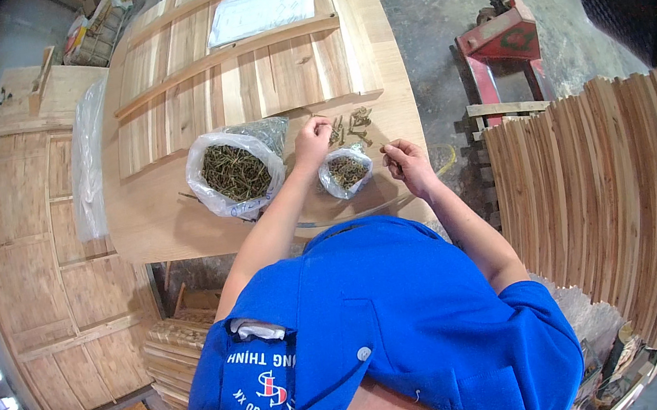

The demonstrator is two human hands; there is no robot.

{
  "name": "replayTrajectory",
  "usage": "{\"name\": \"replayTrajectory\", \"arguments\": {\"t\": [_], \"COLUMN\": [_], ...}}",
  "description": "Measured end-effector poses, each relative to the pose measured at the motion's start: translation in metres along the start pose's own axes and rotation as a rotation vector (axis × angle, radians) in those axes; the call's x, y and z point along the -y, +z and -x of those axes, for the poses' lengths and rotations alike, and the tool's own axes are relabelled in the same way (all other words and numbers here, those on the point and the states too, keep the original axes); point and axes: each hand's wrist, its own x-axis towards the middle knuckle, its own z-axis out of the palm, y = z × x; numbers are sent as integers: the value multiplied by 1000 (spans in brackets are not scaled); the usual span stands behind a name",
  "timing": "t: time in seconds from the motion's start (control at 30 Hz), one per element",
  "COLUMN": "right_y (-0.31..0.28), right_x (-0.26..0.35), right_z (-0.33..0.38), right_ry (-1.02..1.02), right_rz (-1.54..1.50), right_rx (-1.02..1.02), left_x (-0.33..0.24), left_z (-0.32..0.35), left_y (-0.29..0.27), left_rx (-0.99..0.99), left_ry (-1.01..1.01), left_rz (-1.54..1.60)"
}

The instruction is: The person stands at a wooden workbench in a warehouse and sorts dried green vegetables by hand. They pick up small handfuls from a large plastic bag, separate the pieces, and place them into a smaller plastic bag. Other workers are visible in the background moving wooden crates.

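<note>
My left hand is closed in a pinch over the table, just left of a loose scatter of brass-coloured screws. A slim piece seems to show by its fingertips, too small to name. My right hand is also closed, thumb against fingers, right of a small clear bag of short brass-coloured hardware. What it pinches, if anything, I cannot make out. Left of my left forearm stands a larger plastic bag, its rim rolled open, full of long brass-coloured screws.
A wooden panel with cross battens lies across the far side of the table, a paper sheet on it. Stacked boards and a red pallet jack stand right. Leftward are more panels and plastic wrap.
</note>
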Motion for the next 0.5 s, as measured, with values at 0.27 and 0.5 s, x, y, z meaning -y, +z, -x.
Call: {"name": "replayTrajectory", "arguments": {"t": [0.27, 0.5], "right_y": [11, 26], "right_x": [-1, 12], "right_z": [4, 5], "right_ry": [8, 24], "right_rz": [-65, -78], "right_rx": [20, 113], "left_x": [-40, -38], "left_z": [41, 72], "left_y": [-26, -19], "left_rx": [234, 259], "left_ry": [-486, -599], "left_rz": [877, 991]}}
